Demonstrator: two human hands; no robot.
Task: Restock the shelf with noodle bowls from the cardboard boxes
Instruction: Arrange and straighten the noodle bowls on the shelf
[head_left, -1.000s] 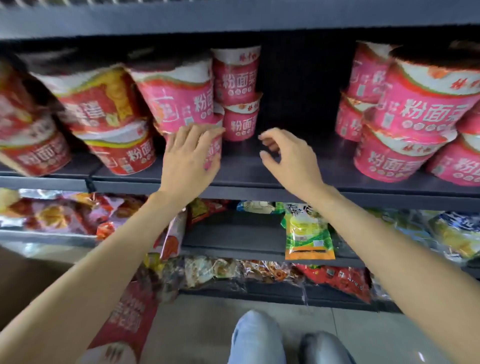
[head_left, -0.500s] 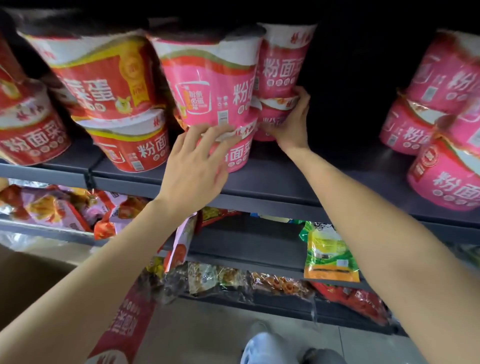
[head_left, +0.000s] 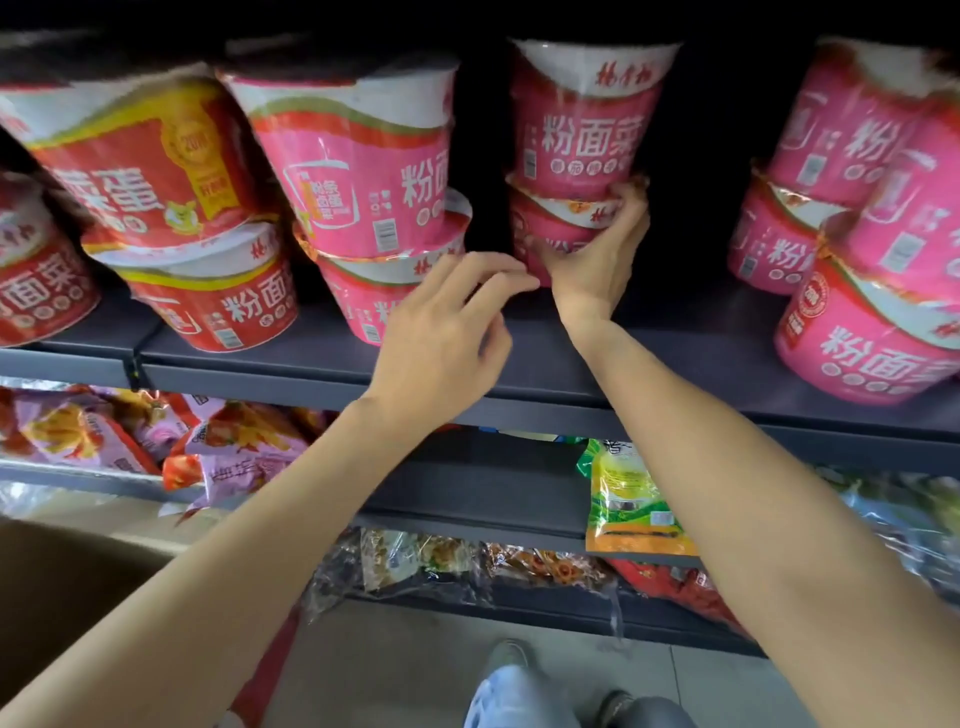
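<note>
On the dark shelf (head_left: 675, 332) stand stacks of two noodle bowls. At the back middle, my right hand (head_left: 597, 260) grips the lower pink bowl (head_left: 550, 223) of a stack, fingers curled over its rim and thumb at its front, with another pink bowl (head_left: 582, 114) on top. My left hand (head_left: 441, 332) hovers just in front of the front pink stack (head_left: 358, 171), fingers loosely bent and holding nothing. The lower bowl of that stack is partly hidden behind it.
Red noodle bowls (head_left: 208, 296) stand stacked at the left, more pink bowls (head_left: 862, 332) at the right. Snack bags (head_left: 634, 499) fill the lower shelves. A brown cardboard box (head_left: 62, 597) sits at the lower left. My shoes (head_left: 509, 691) show on the floor.
My right hand has reached to the back stack and taken hold of its lower bowl. My left hand has come off the front pink bowl and drifted right. The view moved closer to the shelf.
</note>
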